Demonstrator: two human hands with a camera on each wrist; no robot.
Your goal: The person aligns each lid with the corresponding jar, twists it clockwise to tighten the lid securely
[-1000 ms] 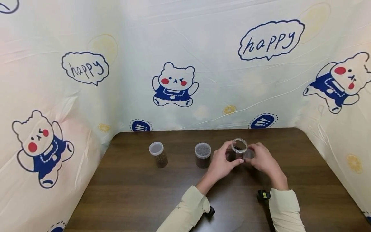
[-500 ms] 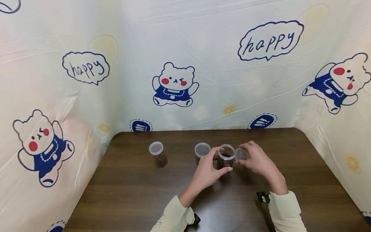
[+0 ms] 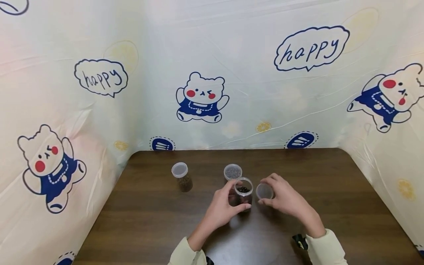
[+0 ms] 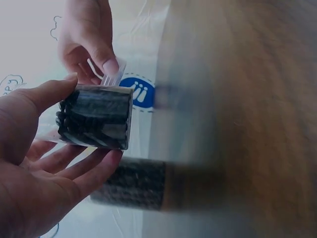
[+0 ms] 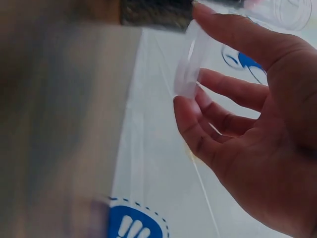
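My left hand (image 3: 220, 209) grips a clear open-topped jar (image 3: 244, 197) with dark, bean-like pieces inside. In the left wrist view the thumb and fingers curl round the jar (image 4: 96, 117), its base clear of the table. My right hand (image 3: 286, 197) pinches a translucent lid (image 3: 264, 191) by its rim, just right of the jar and apart from it. The right wrist view shows thumb and fingertips on the edge of that lid (image 5: 190, 64). Behind the held jar stands a lidded jar (image 3: 233, 171), partly hidden by it.
Another lidded jar (image 3: 182, 177) with brownish contents stands to the left on the brown wooden table (image 3: 149, 221). A printed cloth (image 3: 251, 92) hangs behind the table and along both sides. Black wrist straps show near the sleeves.
Both hands have moved left and nearer to the person, carrying the open jar and the lid. The gap between jar and lid has widened. The two other jars stay put.
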